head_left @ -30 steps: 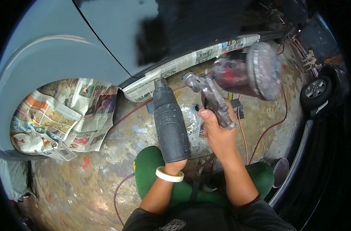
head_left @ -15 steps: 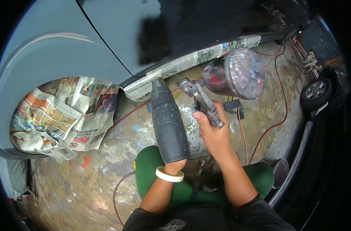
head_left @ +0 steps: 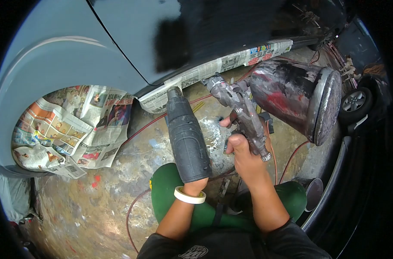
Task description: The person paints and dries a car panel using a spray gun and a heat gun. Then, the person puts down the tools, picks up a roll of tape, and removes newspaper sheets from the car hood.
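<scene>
A dark grey heat gun (head_left: 188,140) points up toward the car door's lower edge. My left hand (head_left: 196,185) is beneath it, its fingers hidden by the tool's body; a roll of pale masking tape (head_left: 190,196) circles that wrist. My right hand (head_left: 247,157) is closed round the handle of a paint-spattered spray gun (head_left: 239,105), with the thumb at its back. The spray gun's large cup (head_left: 291,95), stained grey, red and black, tilts out to the right. Both tools are apart from the car door (head_left: 205,39).
Newspaper (head_left: 62,129) fills the wheel arch at left, and a newspaper strip (head_left: 196,73) runs under the door. A red hose (head_left: 138,131) crosses the stained floor (head_left: 97,207). A bucket (head_left: 313,193) stands at right near a dark car, with a wheel (head_left: 355,102) beyond.
The spray gun has swung in my right hand, and its cup now reaches farther right and looks larger than half a second ago. The heat gun has barely moved.
</scene>
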`<state>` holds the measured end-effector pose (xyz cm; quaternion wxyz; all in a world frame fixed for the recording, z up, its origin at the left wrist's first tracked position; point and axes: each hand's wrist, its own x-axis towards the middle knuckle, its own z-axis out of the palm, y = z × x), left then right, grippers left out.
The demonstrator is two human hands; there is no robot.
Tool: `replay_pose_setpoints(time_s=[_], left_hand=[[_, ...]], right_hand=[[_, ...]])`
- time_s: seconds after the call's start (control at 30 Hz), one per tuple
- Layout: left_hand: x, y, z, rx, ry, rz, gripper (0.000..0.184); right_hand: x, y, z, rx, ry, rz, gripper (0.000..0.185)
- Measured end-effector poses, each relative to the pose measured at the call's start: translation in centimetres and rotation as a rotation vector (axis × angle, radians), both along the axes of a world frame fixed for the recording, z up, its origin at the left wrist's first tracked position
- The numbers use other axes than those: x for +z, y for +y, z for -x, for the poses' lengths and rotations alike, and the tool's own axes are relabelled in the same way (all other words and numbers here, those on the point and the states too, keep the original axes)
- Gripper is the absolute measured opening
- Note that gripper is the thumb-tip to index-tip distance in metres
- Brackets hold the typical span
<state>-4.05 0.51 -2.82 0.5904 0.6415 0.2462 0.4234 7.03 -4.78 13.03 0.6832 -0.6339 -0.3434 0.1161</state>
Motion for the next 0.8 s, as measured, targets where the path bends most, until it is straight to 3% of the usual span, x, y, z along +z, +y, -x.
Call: replay_pose_setpoints(time_s=[0.23, 0.5, 0.67, 0.8], left_hand=[[-0.6, 0.1, 0.6, 0.043, 0.079, -0.117, 0.057], [-1.1, 0.3, 0.8, 0.108, 0.124, -0.266, 0.049], [-2.1, 0.9, 2.1, -0.028, 0.363, -0.072, 0.048], [-2.8, 1.0, 3.2, -0.137, 0.182, 0.283, 0.045]], right_hand=[[-1.2, 0.8, -0.3, 0.0, 0.044, 0.307, 0.043], [-2.6, 1.2, -0.7, 0.021, 0.041, 0.3, 0.043], [-1.1, 0.7, -0.5, -0.019, -0.002, 0.138, 0.042], [0.5, 0.4, -0.1, -0.018, 0.048, -0.026, 0.043]])
